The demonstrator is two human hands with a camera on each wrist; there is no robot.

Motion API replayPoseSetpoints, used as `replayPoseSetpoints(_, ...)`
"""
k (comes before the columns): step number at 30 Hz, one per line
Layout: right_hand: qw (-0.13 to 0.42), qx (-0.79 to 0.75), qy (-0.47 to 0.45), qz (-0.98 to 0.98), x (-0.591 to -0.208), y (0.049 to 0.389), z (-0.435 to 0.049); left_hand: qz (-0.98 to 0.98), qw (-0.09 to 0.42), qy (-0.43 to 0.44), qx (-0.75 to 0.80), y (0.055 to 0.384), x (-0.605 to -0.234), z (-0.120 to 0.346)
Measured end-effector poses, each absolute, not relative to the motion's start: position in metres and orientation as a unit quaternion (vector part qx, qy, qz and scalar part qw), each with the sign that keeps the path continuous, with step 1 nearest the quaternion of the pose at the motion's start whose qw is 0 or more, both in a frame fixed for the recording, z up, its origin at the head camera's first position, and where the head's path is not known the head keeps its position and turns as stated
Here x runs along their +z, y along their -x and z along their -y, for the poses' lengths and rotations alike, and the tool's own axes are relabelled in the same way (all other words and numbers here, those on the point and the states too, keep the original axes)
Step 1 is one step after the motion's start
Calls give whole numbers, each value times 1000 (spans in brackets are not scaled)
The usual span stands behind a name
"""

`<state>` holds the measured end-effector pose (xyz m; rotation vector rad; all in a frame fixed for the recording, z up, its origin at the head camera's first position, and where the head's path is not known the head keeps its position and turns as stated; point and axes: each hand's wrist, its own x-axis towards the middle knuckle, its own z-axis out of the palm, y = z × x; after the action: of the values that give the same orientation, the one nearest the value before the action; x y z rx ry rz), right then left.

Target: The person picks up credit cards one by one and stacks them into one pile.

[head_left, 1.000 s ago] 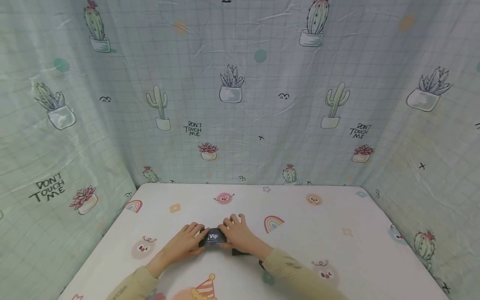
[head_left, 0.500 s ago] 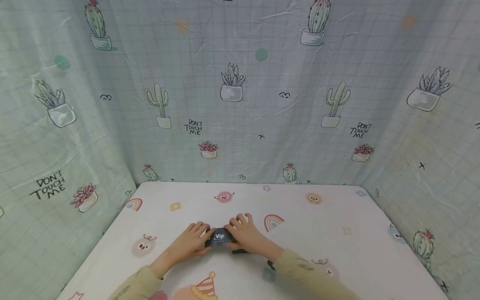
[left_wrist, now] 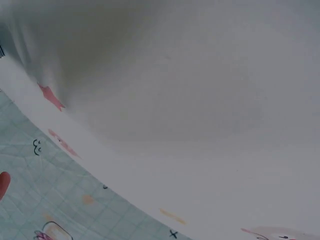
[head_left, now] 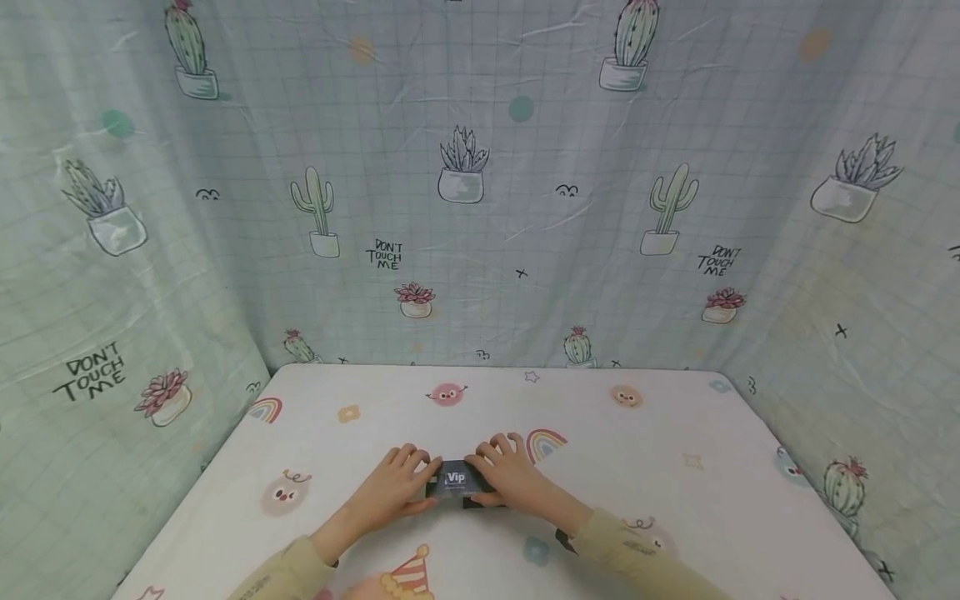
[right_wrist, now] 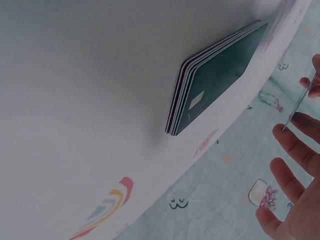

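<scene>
Between my hands in the head view is a dark card (head_left: 456, 478) with "Vip" printed on it. My left hand (head_left: 393, 483) pinches its left edge, and my right hand (head_left: 517, 477) holds the right edge. Just under the right hand, partly covered, lies a dark stack of cards (head_left: 474, 502). The right wrist view gives that stack (right_wrist: 220, 75) more fully, several cards deep, a gold chip on the top one. There the held card (right_wrist: 300, 105) shows edge-on beside my right fingers (right_wrist: 299, 150), apart from the stack. Only one fingertip (left_wrist: 4, 184) enters the left wrist view.
The white table (head_left: 637, 467) carries printed rainbows, faces and stars. A cactus-print curtain (head_left: 525, 208) hangs behind it and along both sides. A small dark object (head_left: 565, 542) shows at the right wrist.
Both hands have shifted to the right together with the card, bringing it over toward the stack. The stack has stayed in place on the table.
</scene>
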<state>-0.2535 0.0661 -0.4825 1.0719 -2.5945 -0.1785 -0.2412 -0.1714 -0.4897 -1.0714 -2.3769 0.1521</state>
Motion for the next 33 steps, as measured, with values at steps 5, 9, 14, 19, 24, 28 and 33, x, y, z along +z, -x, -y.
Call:
replayPoseSetpoints(5, 148, -42, -371, 916, -482, 250, -73, 870, 279, 404, 52, 240, -490, 166)
replayPoseSetpoints(9, 131, -37, -365, 921, -479, 247, -78, 857, 299, 416, 49, 240, -492, 162)
replayPoseSetpoints(14, 128, -13, -373, 919, -477, 246, -86, 855, 300, 420, 49, 240, -493, 158)
replayPoseSetpoints(19, 146, 10, -390, 909, -477, 246, -94, 858, 292, 421, 43, 238, -490, 153)
replayPoseSetpoints(24, 160, 12, -397, 904, -476, 246, -100, 858, 288, 422, 41, 238, -490, 148)
replayPoseSetpoints(28, 168, 9, -399, 901, -479, 247, -104, 858, 284, 427, 42, 238, -491, 144)
replayPoseSetpoints(33, 175, 13, -405, 897, -482, 248, -110, 858, 278, 430, 44, 240, -492, 140)
